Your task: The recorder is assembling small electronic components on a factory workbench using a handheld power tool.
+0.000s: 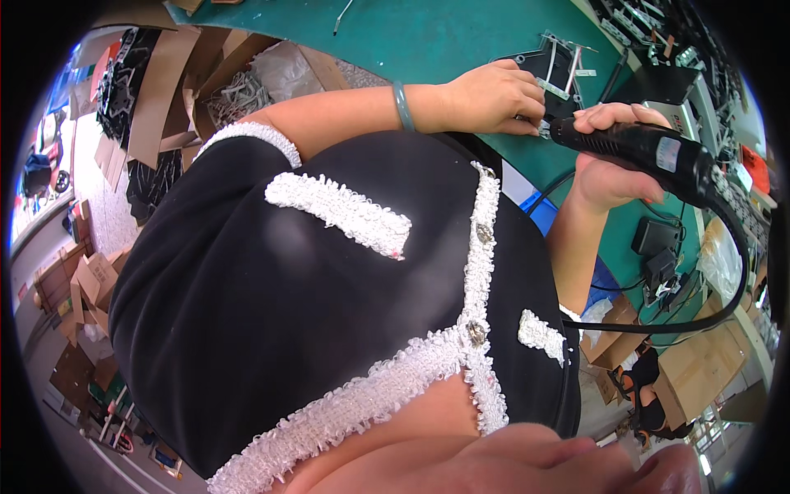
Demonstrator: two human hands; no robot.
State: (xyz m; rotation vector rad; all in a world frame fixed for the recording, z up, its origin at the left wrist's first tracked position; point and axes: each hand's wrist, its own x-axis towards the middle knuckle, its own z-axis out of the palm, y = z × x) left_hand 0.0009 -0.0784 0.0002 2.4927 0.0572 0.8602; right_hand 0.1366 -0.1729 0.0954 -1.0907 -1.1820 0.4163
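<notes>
Head view: driving is the step in hand, judging by the pose. The right hand (613, 169) wraps its fingers tight round a black corded driver (638, 148) at two o'clock, its tip aimed toward eleven o'clock at a black bracket (547, 70) that lies on the green worktop (428, 37) at one o'clock. The left hand (490, 97), bangle on the wrist, lies over the bracket's near edge, fingers curled narrow and pinching something small just beside the tip. The next move seems to call for a steady tip, square on its seat, with the left hand keeping the bracket from sliding.

Much is hidden. The meeting point of tip and bracket sits under the fingertips, so I cannot tell whether the bit is seated or what the left fingers pinch. A black top (329, 288) with white trim fills the middle and covers the worktop's near edge. The cable (724, 288) loops off toward four o'clock; cartons and parts at nine o'clock are bent by the lens.
</notes>
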